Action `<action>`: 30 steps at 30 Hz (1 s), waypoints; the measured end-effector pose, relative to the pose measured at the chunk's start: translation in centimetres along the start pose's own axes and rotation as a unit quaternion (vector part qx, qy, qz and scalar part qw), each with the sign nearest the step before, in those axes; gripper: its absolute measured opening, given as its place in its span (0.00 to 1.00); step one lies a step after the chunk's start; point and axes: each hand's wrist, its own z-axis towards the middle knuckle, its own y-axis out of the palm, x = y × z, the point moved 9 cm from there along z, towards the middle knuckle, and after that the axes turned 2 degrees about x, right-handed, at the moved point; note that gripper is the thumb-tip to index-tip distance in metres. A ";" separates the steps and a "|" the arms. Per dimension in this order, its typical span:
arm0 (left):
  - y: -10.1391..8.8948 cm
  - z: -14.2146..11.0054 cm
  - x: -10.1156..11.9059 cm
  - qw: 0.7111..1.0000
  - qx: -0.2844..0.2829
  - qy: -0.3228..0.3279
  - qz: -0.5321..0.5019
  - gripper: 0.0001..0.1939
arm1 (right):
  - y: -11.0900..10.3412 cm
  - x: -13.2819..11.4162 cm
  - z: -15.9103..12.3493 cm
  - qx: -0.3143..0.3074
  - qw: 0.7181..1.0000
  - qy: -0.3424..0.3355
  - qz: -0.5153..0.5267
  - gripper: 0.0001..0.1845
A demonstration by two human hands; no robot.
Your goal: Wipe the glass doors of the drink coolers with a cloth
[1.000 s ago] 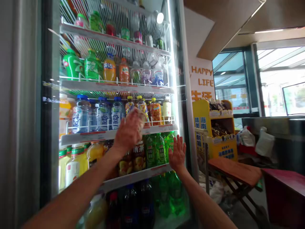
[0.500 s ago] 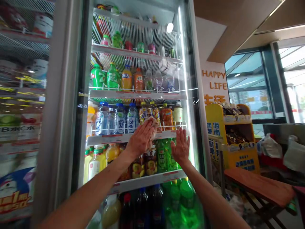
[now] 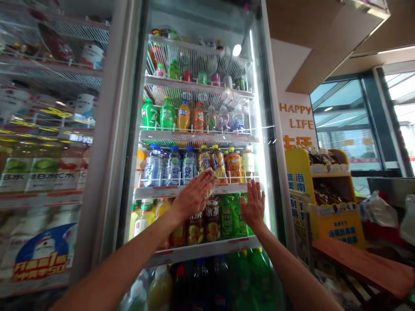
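In front of me is the glass door of a tall drinks cooler. My left hand lies flat against the glass, pressing a pale, crumpled cloth. Only part of the cloth shows past the fingers. To its right, my right hand rests palm-first on the glass with fingers stretched out, holding nothing. Behind the glass, iced tea bottles and green bottles stand on the shelf around hand height. Above them are blue-capped bottles and yellow-capped bottles.
A second cooler section with bottles is on the left, beyond the metal door frame. On the right stand a yellow display rack and a brown-topped folding table or stool. Large bottles fill the bottom shelf.
The view has turned, so the cooler sits further right and lower. My left hand with the cloth has slid slightly left against the bottles behind; my right hand stays about where it was.
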 end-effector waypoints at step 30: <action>-1.8 -2.8 -4.1 0.995 0.047 -0.084 0.013 0.30 | -0.4 0.4 -0.1 -0.008 0.999 -0.034 -0.019 0.35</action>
